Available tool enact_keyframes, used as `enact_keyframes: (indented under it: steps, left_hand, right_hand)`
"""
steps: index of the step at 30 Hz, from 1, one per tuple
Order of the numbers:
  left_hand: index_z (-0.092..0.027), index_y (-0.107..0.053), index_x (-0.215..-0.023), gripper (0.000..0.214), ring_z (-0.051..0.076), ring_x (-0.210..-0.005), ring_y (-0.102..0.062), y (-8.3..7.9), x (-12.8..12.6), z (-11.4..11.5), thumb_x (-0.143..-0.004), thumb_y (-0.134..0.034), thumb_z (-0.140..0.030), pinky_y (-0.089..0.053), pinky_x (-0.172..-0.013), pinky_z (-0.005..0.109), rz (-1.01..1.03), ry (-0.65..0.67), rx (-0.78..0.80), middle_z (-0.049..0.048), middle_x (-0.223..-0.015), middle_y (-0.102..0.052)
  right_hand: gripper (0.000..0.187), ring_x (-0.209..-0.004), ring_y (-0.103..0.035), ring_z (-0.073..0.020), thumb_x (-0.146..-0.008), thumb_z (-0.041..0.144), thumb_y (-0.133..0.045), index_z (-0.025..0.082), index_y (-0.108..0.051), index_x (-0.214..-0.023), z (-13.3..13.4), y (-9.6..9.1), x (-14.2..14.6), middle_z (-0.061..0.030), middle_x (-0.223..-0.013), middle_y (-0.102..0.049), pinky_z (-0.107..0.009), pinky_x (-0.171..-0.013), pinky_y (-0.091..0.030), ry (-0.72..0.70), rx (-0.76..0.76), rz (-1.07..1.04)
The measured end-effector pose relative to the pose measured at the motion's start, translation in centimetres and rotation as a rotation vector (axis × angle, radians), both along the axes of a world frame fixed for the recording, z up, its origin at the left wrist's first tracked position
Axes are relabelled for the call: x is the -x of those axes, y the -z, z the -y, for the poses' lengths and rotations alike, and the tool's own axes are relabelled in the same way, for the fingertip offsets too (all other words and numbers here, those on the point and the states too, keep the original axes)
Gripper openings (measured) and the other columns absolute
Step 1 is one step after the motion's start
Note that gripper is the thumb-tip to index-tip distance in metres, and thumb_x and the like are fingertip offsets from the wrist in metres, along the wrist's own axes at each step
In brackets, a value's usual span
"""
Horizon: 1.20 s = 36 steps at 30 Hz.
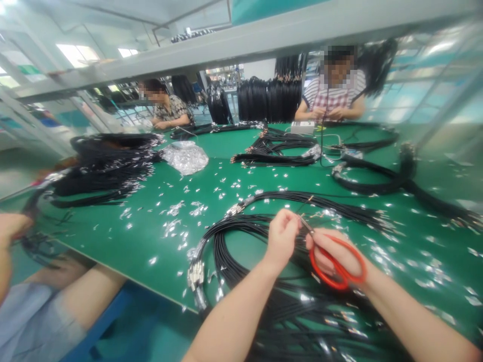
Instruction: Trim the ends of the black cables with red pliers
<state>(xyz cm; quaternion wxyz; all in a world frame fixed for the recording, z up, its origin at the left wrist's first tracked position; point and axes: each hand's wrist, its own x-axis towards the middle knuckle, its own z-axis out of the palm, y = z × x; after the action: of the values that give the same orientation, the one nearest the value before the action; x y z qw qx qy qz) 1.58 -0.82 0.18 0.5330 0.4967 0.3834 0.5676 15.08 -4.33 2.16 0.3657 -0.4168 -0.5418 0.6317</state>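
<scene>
My right hand [330, 249] grips a pair of scissors with red handles [339, 287]; the metal blades point up and left toward my other hand. Fingers pinched together, my left hand [283, 236] holds what looks like a thin black cable close to the blade tips. The exact pinch point is partly hidden by the fingers. Below and around both hands lies a looped bundle of black cables [222, 251], with silvery connectors [196, 275] gathered at its left side. Another row of black cables [339, 206] runs behind my hands, its stripped ends fanning out rightward.
Small clear scraps [181, 231] litter the green tabletop [124, 251]. More cable bundles [113, 166] lie at left and a coil [362, 181] at right, near a crumpled plastic bag [186, 157]. Two people sit across; another person's arm [11, 231] enters at left. A shelf beam [226, 45] crosses overhead.
</scene>
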Motion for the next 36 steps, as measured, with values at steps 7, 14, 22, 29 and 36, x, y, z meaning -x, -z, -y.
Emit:
enact_keyframes:
  steps: [7,14,22,29,36]
  left_hand:
    - [-0.017,-0.057,-0.071,0.008,0.016,-0.076,-0.055,0.3,-0.2,-0.1,-0.075,-0.053,-0.023,-0.041,-0.073,0.027,-0.232,-0.048,-0.131,0.003,-0.075,-0.06]
    - [-0.023,-0.058,-0.098,0.032,0.016,-0.087,-0.053,3.4,-1.9,0.3,-0.072,-0.048,-0.008,-0.042,-0.08,0.031,-0.725,0.375,-0.427,0.0063,-0.118,-0.048]
    - [-0.021,-0.066,-0.076,0.008,0.02,-0.087,-0.04,3.2,-1.0,-0.3,-0.072,-0.06,-0.024,-0.036,-0.077,0.034,-1.177,0.586,-0.649,0.0044,-0.087,-0.048]
    - [-0.017,-0.06,-0.072,0.017,0.02,-0.088,-0.041,2.1,-1.3,0.1,-0.08,-0.045,-0.015,-0.035,-0.081,0.035,-1.009,0.489,-0.633,0.0075,-0.09,-0.054]
    - [-0.019,-0.049,-0.084,0.01,0.01,-0.056,-0.046,0.7,-0.5,-0.1,-0.084,-0.041,-0.025,-0.038,-0.055,0.023,-0.279,0.14,-0.135,-0.0017,-0.063,-0.05]
  right_hand:
    - [0.022,-0.045,-0.047,-0.0126,-0.073,0.043,-0.059,0.022,-0.055,-0.075,-0.5,0.3,-4.3,0.0028,-0.052,-0.052,-0.026,-0.048,-0.04,0.476,-0.462,0.602]
    - [0.027,-0.074,-0.06,-0.0193,-0.077,0.032,-0.056,0.022,-0.054,-0.102,-1.8,3.3,-9.1,-0.0035,-0.082,-0.066,-0.031,-0.072,-0.044,0.675,-0.591,0.877]
    - [0.025,-0.063,-0.057,-0.0177,-0.073,0.032,-0.058,0.021,-0.056,-0.095,-2.4,4.5,-9.9,-0.0021,-0.074,-0.062,-0.031,-0.063,-0.044,0.744,-0.461,0.828]
    - [0.027,-0.05,-0.051,-0.013,-0.069,0.035,-0.063,0.02,-0.056,-0.09,-2.1,1.7,-7.3,0.0012,-0.064,-0.057,-0.027,-0.05,-0.043,0.72,-0.404,0.499]
    - [0.039,-0.07,-0.061,-0.0177,-0.063,0.031,-0.071,0.022,-0.056,-0.098,-2.8,-1.4,-3.3,-0.0024,-0.079,-0.064,-0.031,-0.064,-0.05,0.451,-0.409,0.149]
